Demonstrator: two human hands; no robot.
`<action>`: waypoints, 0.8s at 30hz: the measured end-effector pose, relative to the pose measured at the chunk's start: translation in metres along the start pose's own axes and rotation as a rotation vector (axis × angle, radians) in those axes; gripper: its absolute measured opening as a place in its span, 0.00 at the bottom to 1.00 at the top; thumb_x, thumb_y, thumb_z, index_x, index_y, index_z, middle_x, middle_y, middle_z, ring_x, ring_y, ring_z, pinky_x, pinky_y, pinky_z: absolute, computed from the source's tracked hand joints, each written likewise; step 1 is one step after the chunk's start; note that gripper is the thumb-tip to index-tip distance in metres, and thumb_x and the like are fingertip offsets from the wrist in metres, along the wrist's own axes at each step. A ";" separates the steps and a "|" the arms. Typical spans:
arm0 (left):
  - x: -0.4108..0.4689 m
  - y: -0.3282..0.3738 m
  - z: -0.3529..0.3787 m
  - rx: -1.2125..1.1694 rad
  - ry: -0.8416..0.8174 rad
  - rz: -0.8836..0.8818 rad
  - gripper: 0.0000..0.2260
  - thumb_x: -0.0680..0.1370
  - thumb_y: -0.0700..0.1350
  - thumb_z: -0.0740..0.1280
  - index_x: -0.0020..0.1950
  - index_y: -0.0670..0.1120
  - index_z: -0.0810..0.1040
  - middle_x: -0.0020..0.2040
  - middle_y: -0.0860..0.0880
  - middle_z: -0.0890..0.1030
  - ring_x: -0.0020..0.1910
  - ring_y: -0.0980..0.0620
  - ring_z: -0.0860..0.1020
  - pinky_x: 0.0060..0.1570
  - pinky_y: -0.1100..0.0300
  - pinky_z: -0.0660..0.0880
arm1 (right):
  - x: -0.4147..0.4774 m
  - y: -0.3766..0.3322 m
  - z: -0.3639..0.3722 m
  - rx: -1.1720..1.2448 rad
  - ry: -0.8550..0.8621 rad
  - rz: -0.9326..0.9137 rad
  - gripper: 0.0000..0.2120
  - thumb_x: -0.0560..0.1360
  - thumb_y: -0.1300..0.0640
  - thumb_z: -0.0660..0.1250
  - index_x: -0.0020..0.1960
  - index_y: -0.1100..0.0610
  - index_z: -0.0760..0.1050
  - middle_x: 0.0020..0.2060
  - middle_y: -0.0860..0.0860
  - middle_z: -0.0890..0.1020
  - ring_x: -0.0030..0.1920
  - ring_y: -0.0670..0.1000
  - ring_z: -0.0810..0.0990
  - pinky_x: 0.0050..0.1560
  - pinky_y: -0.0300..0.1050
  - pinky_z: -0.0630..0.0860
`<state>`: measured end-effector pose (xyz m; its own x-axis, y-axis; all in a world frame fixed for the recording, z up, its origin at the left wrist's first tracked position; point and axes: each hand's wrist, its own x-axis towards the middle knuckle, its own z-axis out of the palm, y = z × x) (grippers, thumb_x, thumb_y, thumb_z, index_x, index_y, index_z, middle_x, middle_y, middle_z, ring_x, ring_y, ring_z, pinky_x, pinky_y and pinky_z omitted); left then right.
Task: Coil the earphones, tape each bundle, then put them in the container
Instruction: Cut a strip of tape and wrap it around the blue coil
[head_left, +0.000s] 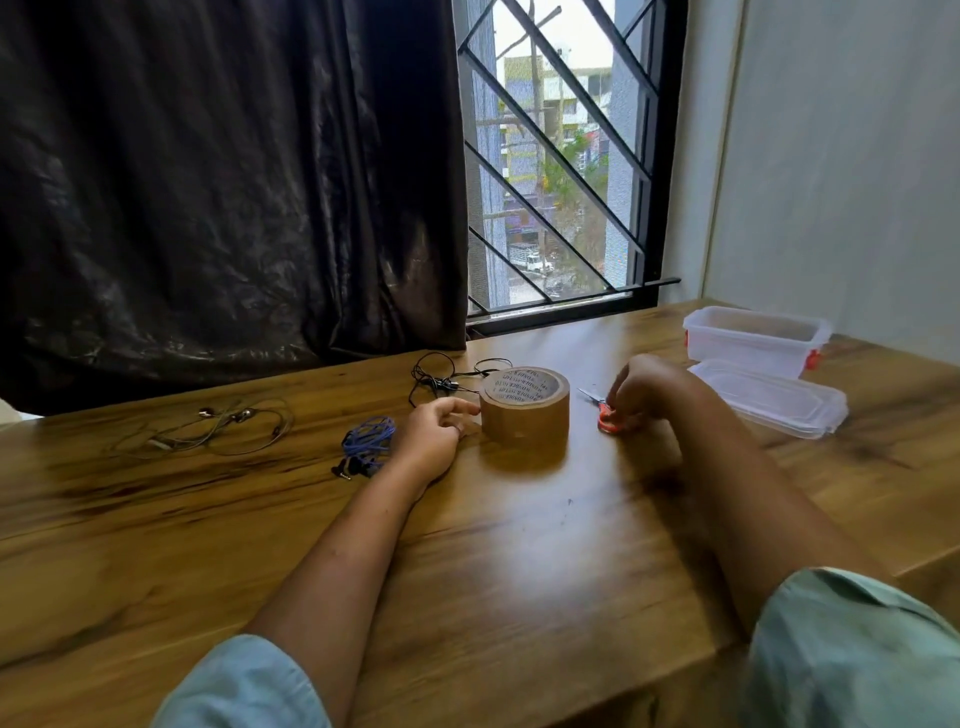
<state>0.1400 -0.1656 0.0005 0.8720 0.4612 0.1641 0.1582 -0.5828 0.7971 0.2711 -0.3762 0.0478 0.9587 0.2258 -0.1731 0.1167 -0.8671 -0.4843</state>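
A brown tape roll (524, 410) stands on the wooden table (519, 545). My left hand (436, 434) rests beside it, its fingertips touching the roll's left side. My right hand (641, 392) grips the orange handles of small scissors (602, 410) lying right of the roll. Blue earphones (366, 444) lie coiled just left of my left hand. Black earphones (441, 379) lie loose behind the roll. Grey earphones (218, 428) lie spread out at the far left. A clear plastic container (756, 338) with orange clips stands open at the back right.
The container's clear lid (769, 397) lies flat in front of it, close to my right hand. A dark curtain (223, 182) hangs behind the table on the left, and a barred window (561, 171) is behind the middle. A wall closes the right side.
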 end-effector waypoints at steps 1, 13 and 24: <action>0.000 0.000 0.001 0.010 0.009 -0.003 0.17 0.79 0.40 0.60 0.44 0.62 0.78 0.45 0.62 0.75 0.53 0.47 0.78 0.55 0.43 0.76 | 0.000 -0.002 0.000 0.012 0.059 -0.035 0.12 0.73 0.65 0.67 0.56 0.64 0.79 0.54 0.61 0.82 0.44 0.56 0.79 0.43 0.46 0.77; 0.003 0.000 0.006 0.042 0.109 0.029 0.18 0.77 0.35 0.59 0.47 0.57 0.80 0.41 0.59 0.77 0.47 0.48 0.78 0.51 0.45 0.77 | -0.042 -0.037 0.035 -0.110 0.105 -0.664 0.14 0.73 0.49 0.71 0.58 0.48 0.79 0.49 0.48 0.76 0.55 0.52 0.74 0.48 0.43 0.65; 0.006 0.001 0.002 -0.042 0.203 0.030 0.14 0.77 0.33 0.59 0.42 0.47 0.80 0.46 0.56 0.80 0.43 0.58 0.77 0.43 0.61 0.75 | -0.038 -0.020 0.023 0.013 0.056 -0.692 0.17 0.71 0.56 0.73 0.60 0.54 0.79 0.53 0.52 0.78 0.52 0.47 0.72 0.45 0.36 0.64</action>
<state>0.1460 -0.1646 0.0007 0.7643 0.5716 0.2984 0.1103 -0.5717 0.8130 0.2259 -0.3571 0.0446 0.6769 0.7012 0.2239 0.7033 -0.5262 -0.4780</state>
